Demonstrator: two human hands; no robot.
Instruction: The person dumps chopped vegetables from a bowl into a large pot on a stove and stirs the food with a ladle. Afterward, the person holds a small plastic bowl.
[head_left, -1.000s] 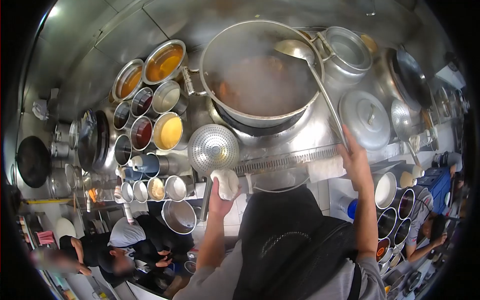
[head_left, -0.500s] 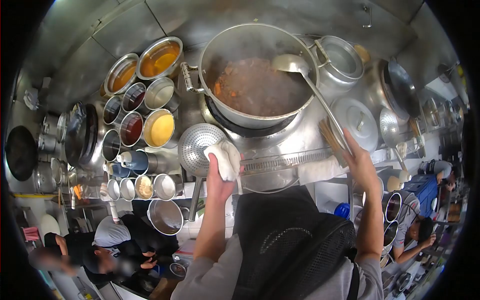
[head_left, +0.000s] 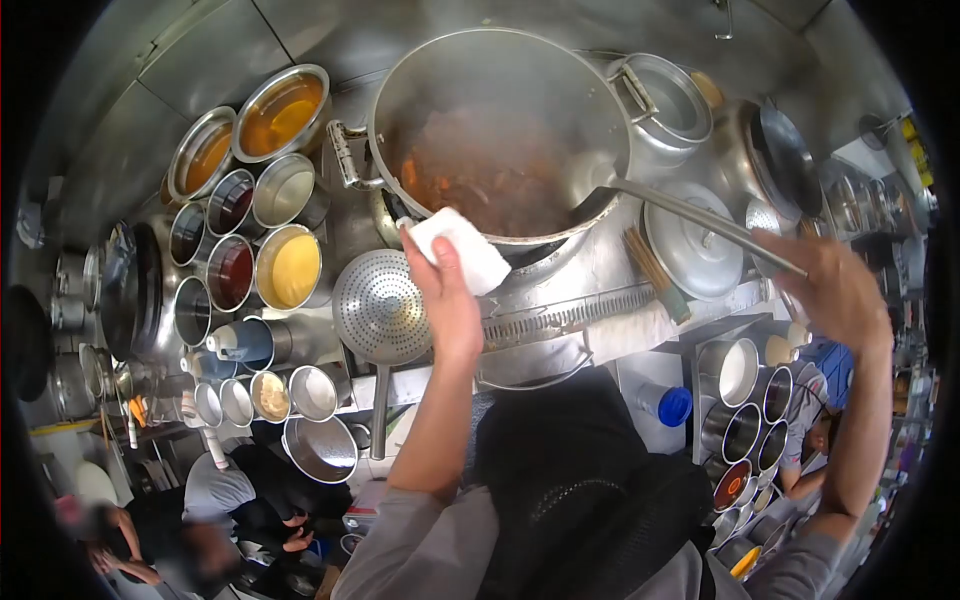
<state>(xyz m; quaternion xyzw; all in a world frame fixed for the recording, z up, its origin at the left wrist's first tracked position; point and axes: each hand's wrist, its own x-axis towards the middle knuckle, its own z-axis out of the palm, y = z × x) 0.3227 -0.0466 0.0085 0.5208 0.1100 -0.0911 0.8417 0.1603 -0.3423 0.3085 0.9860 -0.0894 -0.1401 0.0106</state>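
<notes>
A big metal pot (head_left: 505,75) of steaming brown stew (head_left: 480,165) with orange pieces stands on the stove. My right hand (head_left: 832,288) is wrapped round the handle end of a long ladle (head_left: 705,218), whose bowl dips into the stew at the pot's right side. In my left hand (head_left: 447,300) is a folded white cloth (head_left: 465,252), held up at the pot's near rim; whether it touches the rim I cannot tell. Just left of that hand lies a perforated skimmer (head_left: 383,305). A bamboo brush (head_left: 655,272) and a round lid (head_left: 690,245) lie under the ladle handle.
On the left stand bowls of orange liquid (head_left: 282,112) and several metal pots, one with yellow contents (head_left: 290,268). A lidless pot (head_left: 668,100) sits behind on the right. A blue-capped jar (head_left: 672,405) is below the counter edge. Other people (head_left: 215,490) work at lower left and right.
My right hand has swung outward to the right, and the ladle bowl has dropped lower into the stew. My left hand has raised the cloth toward the pot's rim. The view has shifted slightly.
</notes>
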